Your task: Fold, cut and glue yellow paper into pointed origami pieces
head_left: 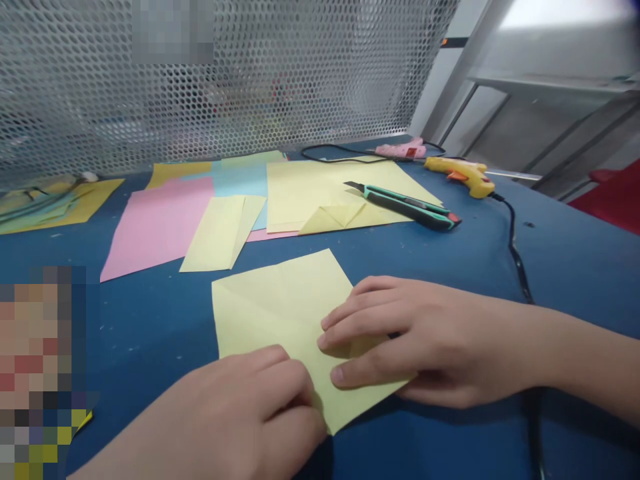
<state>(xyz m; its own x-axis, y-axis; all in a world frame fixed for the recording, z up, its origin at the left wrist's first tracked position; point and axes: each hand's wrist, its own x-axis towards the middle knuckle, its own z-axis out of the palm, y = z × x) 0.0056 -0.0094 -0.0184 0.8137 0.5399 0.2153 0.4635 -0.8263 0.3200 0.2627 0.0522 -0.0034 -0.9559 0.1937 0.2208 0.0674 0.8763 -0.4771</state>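
A pale yellow sheet of paper (285, 293) with faint crease lines lies in front of me on the blue table. At its near left edge is my left hand (260, 413), fingers curled and thumb pressed against the index finger, pinching the paper. My right hand (425, 340) comes in from the right. Its fingers reach across the top of the sheet, slightly spread, while the thumb goes beneath the right edge, so the paper sits between them. The thumb's tip is hidden. Beyond the sheet lies a folded pale yellow paper (213, 233).
A green-and-black utility knife (405, 205), blade out, rests on stacked yellow paper (305, 187). Pink paper (160, 217) lies left. Yellow (463, 175) and pink (403, 149) glue guns sit back right; a black cable (517, 257) runs down the right. A perforated metal panel (240, 80) stands behind.
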